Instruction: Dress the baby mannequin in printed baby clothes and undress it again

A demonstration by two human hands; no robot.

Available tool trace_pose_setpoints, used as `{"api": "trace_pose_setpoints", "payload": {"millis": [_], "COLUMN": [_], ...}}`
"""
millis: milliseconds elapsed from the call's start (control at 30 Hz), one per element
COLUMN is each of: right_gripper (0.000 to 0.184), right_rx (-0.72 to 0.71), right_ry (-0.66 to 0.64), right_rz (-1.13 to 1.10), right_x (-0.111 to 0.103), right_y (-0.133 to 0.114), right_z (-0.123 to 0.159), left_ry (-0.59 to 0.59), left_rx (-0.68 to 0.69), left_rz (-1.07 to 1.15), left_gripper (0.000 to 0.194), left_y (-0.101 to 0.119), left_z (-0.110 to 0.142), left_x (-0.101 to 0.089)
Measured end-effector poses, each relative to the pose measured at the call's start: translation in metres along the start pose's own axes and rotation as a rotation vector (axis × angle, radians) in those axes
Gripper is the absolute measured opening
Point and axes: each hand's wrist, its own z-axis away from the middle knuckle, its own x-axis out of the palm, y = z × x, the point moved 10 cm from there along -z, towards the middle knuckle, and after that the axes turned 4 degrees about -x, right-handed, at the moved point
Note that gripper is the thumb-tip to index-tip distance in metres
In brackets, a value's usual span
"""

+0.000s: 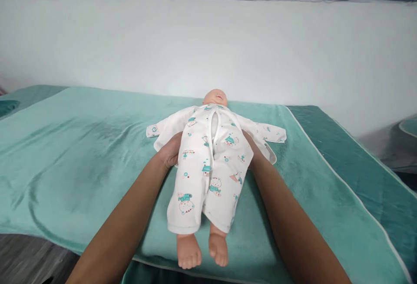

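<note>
A baby doll (215,97) lies on its back, head away from me and bare feet towards me. It wears a white long-sleeved top (260,130) and white trousers (192,184), both printed with small animals and houses. Its sleeves are spread out sideways. My left hand (172,151) is against the doll's left-hand side in the view, with its fingers hidden behind the clothing. On the opposite side, my right hand (254,148) reaches in at hip height, mostly covered by the cloth. Whether either hand grips the doll or its clothes cannot be seen.
A light green blanket (81,158) with soft wrinkles covers the surface under the doll. Darker green cloth (345,145) shows at the right. A white wall (208,45) stands directly behind, and grey wood-look flooring (29,258) appears at the lower left.
</note>
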Motion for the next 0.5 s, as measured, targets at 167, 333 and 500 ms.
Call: {"api": "trace_pose_setpoints", "payload": {"millis": [167,333,500], "right_gripper": [0.012,0.014,0.016], "right_rx": [0.05,0.009,-0.018], "right_ry": [-0.039,0.053,0.059], "right_rz": [-0.033,-0.012,-0.038], "right_x": [0.002,-0.012,-0.012], "right_y": [-0.004,0.003,0.011], "right_z": [0.001,-0.008,-0.012], "left_ry": [0.08,0.079,0.17], "left_rx": [0.039,0.099,0.145], "left_rz": [-0.049,-0.151,-0.135], "left_gripper": [0.019,0.02,0.023], "left_y": [0.002,0.007,0.014], "left_z": [0.003,0.004,0.007], "left_x": [-0.006,-0.008,-0.013]}}
